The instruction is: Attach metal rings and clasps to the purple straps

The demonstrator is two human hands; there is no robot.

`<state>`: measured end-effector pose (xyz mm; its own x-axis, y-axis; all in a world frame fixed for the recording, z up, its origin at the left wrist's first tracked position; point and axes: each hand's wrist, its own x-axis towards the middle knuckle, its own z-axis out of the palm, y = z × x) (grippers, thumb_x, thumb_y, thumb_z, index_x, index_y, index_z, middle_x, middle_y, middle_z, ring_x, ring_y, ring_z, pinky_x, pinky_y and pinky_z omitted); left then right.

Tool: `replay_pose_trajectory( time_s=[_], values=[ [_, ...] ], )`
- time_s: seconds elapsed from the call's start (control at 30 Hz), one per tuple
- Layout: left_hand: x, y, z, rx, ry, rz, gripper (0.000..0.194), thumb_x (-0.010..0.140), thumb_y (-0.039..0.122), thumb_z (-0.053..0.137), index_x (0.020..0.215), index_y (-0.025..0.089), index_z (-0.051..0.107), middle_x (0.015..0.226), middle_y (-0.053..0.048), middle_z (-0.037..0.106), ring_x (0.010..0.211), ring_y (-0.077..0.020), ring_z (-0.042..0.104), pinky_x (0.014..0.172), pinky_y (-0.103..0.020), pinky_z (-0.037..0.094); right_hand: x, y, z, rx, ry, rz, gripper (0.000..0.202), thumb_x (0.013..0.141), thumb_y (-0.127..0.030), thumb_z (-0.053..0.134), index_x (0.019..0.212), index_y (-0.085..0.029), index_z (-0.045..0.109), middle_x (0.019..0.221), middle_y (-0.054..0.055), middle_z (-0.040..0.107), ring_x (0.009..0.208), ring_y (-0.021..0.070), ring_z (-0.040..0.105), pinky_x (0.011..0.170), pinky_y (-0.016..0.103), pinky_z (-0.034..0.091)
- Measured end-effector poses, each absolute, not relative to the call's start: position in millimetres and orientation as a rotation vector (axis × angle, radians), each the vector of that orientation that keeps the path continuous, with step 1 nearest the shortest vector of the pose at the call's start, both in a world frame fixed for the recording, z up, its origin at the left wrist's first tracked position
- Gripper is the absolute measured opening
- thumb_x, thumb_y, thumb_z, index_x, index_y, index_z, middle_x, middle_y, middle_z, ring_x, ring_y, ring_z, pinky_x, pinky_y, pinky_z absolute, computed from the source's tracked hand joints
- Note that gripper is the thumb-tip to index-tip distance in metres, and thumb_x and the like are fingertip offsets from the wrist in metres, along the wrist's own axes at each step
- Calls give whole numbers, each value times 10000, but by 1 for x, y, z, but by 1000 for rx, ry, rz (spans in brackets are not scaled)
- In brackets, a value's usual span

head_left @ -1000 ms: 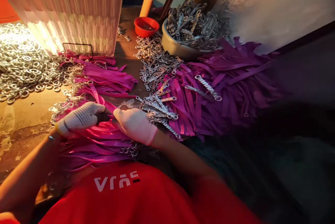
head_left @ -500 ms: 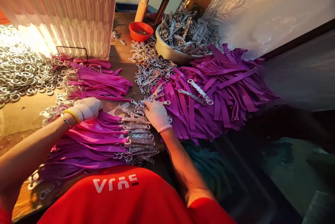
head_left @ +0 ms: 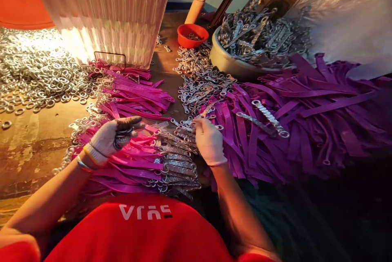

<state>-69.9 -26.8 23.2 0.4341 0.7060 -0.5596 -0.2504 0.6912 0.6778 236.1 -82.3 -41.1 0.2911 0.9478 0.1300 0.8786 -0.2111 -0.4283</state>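
Note:
My left hand (head_left: 114, 137), in a white glove with a dark palm, is turned up above the row of magenta straps (head_left: 131, 172) and holds several metal rings (head_left: 122, 136) in its curled fingers. My right hand (head_left: 210, 139), gloved too, is pinched at the near edge of the small metal links (head_left: 183, 129); what its fingertips hold is too small to make out. Braided metal pieces (head_left: 180, 168) lie at the right ends of the straps, below and left of my right hand. Purple straps (head_left: 251, 143) are piled to its right, with two metal pieces (head_left: 271, 119) on top.
A big heap of rings (head_left: 45, 70) lies at the left beside a ribbed translucent panel (head_left: 107, 12). At the back stand a red bowl (head_left: 192, 41), a tan bottle (head_left: 196, 6) and a large basin (head_left: 226, 63) heaped with metal links.
My left hand has turned over from palm down, so the rings in it now show. My right hand stays by the links. The view has shifted to the left.

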Motion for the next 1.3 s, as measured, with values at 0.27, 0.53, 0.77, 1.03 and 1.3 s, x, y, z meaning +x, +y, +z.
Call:
replay_pose_trajectory(
  time_s=[0.27,0.53,0.77,1.03,1.3],
  values=[
    [-54,-54,8,624,789,698,430,808,219,673,1226,123,695,923,-128,743,507,-68,540,385,-140,291,144,-91,16,-1528,-1572,941,417,895,-446,636,1219,-184,636,941,17,683,843,171,622,795,297,496],
    [-46,-68,6,826,714,824,401,832,313,673,1206,169,679,702,-21,661,523,-84,520,476,-169,363,102,-73,13,-1352,-1467,1308,410,843,-284,560,1225,-163,646,876,-3,671,729,123,588,667,234,493],
    [-64,-62,-8,484,761,755,294,737,258,701,1002,135,737,800,-70,718,607,-119,618,466,-165,401,103,-78,27,-1391,-1180,1251,377,716,-310,703,1070,-183,670,898,-13,611,763,108,557,702,227,490],
    [-61,-74,-11,711,787,695,280,840,409,731,934,150,685,640,5,600,432,-37,398,388,-152,230,99,-84,15,-1401,-1238,1152,350,796,-320,647,1120,-194,610,918,-6,589,847,131,584,821,274,527],
    [-69,-68,16,1334,980,640,334,900,433,610,720,156,559,561,24,532,463,-72,425,433,-189,317,113,-84,25,-1435,-2242,380,437,981,-191,398,1405,-113,470,1261,192,587,1092,263,596,923,402,477]
  ],
)
